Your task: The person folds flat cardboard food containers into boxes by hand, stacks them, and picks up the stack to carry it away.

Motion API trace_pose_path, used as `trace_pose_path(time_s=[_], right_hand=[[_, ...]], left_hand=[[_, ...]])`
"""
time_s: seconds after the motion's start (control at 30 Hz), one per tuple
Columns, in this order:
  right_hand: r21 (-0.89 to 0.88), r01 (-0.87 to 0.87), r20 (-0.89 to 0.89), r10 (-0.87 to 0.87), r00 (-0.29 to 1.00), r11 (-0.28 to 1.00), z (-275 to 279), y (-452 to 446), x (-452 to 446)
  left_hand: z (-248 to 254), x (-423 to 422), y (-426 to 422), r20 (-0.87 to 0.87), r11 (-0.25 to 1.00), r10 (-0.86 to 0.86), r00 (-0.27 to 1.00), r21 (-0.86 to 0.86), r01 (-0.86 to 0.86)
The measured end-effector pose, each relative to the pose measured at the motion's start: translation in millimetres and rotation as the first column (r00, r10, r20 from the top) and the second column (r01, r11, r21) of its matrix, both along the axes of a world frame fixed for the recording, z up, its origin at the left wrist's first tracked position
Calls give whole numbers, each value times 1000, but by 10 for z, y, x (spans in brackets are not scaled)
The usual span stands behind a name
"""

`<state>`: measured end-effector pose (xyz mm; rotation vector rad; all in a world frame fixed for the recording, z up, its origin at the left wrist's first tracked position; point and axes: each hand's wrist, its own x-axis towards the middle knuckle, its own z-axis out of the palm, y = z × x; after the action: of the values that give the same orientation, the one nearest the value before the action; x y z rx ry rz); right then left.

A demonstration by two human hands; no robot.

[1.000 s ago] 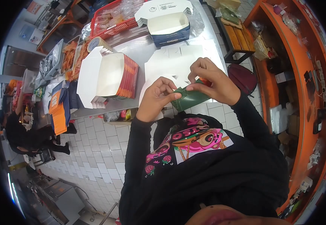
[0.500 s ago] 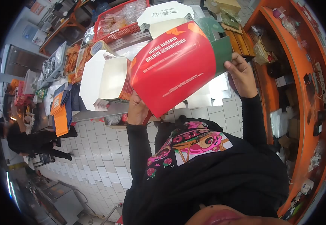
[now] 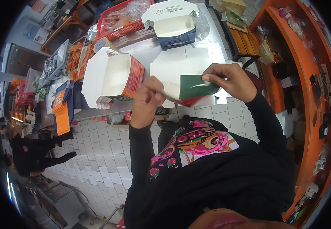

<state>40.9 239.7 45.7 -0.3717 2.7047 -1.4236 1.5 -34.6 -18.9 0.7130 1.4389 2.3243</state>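
Between my hands is a partly folded cardboard food box (image 3: 194, 86), green with a red part, blurred at its lower edge. My right hand (image 3: 232, 80) pinches its green upper right side between thumb and fingers. My left hand (image 3: 147, 100) is closed at its left end, fingers curled. Beneath the box lie flat white cardboard blanks (image 3: 166, 68) on the metal table (image 3: 135, 47). Left of my left hand is a nested stack of red-sided boxes (image 3: 116, 78) with white insides. A stack of dark blue boxes (image 3: 175, 33) stands behind the blanks.
A red basket (image 3: 121, 28) of plastic packs sits at the back. Orange and blue folded cartons (image 3: 61, 110) hang over the table's left edge. Orange shelving (image 3: 276, 84) runs along my right, near a wooden bench (image 3: 243, 42). People in dark clothes (image 3: 34, 154) are far left.
The red-and-green cardboard has dropped lower and turned, so its red printed face no longer shows. Both hands moved inward, uncovering the white blanks and blue boxes.
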Motion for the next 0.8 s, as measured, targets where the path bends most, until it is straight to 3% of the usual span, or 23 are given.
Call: trace_pose_path(time_s=[0.07, 0.13, 0.17, 0.2, 0.23, 0.27, 0.33, 0.47, 0.53, 0.57, 0.6, 0.67, 0.73, 0.77, 0.8], right_hand=[[-24, -11, 6, 11, 1000, 1000, -19, -43, 3], [40, -94, 107, 89, 990, 995, 75, -134, 19], [51, -107, -11, 108, 994, 993, 11, -165, 24], [51, -111, -9, 111, 994, 993, 18, -180, 16], [90, -124, -48, 129, 990, 988, 37, -189, -1], [130, -134, -87, 146, 985, 982, 55, -201, -24], [193, -175, -105, 198, 975, 965, 71, -217, -50], [348, -337, -37, 372, 927, 875, 155, -281, -63], [401, -386, -4, 423, 906, 831, 244, -227, -68], [451, -432, 32, 470, 882, 781, 265, -182, -78], [450, -431, 32, 469, 883, 782, 252, -93, -66], [494, -342, -80, 433, 898, 799, 202, 109, -64], [516, -320, -95, 425, 900, 794, 157, 179, -99], [518, -264, -96, 362, 927, 814, 135, 161, -112], [521, -208, -97, 300, 949, 828, 130, 139, -129]], left_hand=[[-9, 45, 30, -284, 1000, 7, 959, 20, -1], [115, 165, 78, -228, 999, 45, 973, -19, -50], [133, 194, 105, -176, 946, 199, 964, -222, -236], [187, 223, 135, -156, 821, 354, 922, -420, -386], [298, 254, 140, -337, 646, 364, 869, -580, -496], [319, 243, 133, -338, 647, 363, 868, -579, -496], [340, 227, 125, -780, 581, 94, 619, -462, -670], [434, 259, 126, -733, 709, -82, 676, -520, -477], [375, 258, 48, -269, 663, -131, 954, -739, -117], [324, 221, 13, -271, 662, -133, 953, -740, -118], [255, 188, -21, -430, 737, -60, 901, -627, -250], [222, 164, -69, -566, 795, 26, 824, -488, -360], [231, 167, -92, -381, 738, 132, 915, -578, -347], [235, 171, -75, -381, 740, 131, 915, -577, -346], [234, 183, -32, -426, 665, 77, 901, -652, -365]])
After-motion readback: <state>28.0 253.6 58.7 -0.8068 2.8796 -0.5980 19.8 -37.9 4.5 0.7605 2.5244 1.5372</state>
